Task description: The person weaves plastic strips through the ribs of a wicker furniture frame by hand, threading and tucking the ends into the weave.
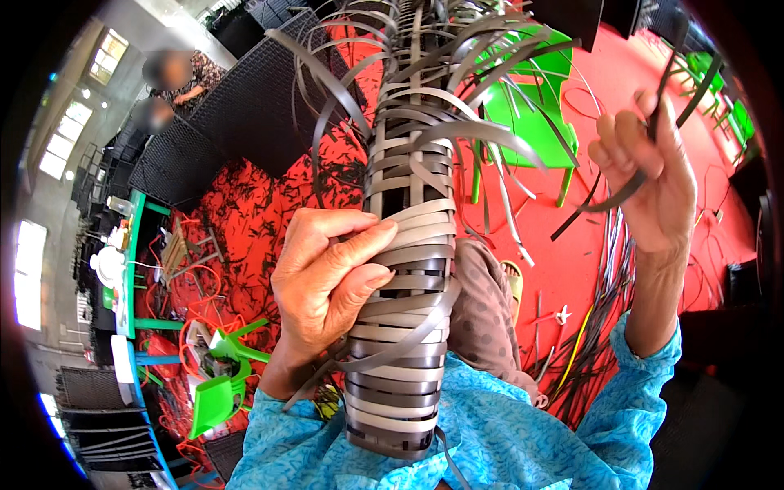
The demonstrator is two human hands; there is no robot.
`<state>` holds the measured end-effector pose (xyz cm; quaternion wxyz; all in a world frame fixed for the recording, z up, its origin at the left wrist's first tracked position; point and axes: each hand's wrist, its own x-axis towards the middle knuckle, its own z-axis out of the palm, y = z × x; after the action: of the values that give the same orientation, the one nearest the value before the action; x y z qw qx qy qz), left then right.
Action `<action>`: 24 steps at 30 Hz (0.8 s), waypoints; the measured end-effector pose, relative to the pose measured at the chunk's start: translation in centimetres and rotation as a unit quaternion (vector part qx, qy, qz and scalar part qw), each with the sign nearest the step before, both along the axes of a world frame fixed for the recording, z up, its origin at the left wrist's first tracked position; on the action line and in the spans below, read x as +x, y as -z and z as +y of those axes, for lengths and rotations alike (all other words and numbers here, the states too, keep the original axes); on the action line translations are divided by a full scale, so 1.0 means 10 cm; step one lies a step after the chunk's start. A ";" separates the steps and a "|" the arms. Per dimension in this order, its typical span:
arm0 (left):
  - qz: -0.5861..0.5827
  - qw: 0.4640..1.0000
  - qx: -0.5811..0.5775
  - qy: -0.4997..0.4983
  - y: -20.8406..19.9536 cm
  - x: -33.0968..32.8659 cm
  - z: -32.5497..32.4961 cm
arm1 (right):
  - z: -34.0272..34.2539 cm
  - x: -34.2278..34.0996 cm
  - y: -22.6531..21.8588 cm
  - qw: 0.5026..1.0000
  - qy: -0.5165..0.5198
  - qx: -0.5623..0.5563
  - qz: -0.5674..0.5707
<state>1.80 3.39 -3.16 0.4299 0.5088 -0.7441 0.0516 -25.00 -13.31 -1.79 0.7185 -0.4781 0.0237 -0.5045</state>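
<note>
A long, narrow piece woven from grey and black flat strips (400,388) runs from my lap away from me. Many loose strip ends (482,135) curl out from its far part. At its left side, my left hand (331,273) has thumb and fingers bent against the weave, pinching at the pale grey strips. Raised well off to the right is my right hand (645,175), its fingers curled around a dark flat strip (625,193) whose ends stick out above and below. That hand is slightly blurred.
Beyond the woven piece stands a green plastic chair (531,114). Long strips (604,306) lie on the red floor (543,233) at right; black scraps litter it at left. A black woven panel (269,102) and a person (196,82) are at far left, above a toppled green chair (220,400).
</note>
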 end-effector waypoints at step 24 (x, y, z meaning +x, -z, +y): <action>0.087 0.994 -0.060 0.042 0.24 0.04 0.04 | 0.38 0.48 -0.97 0.585 0.086 -0.409 0.695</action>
<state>2.20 3.76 -5.53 0.5241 0.4532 -0.7203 0.0335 -20.22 -9.49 7.90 0.1650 -0.9223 0.3479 -0.0346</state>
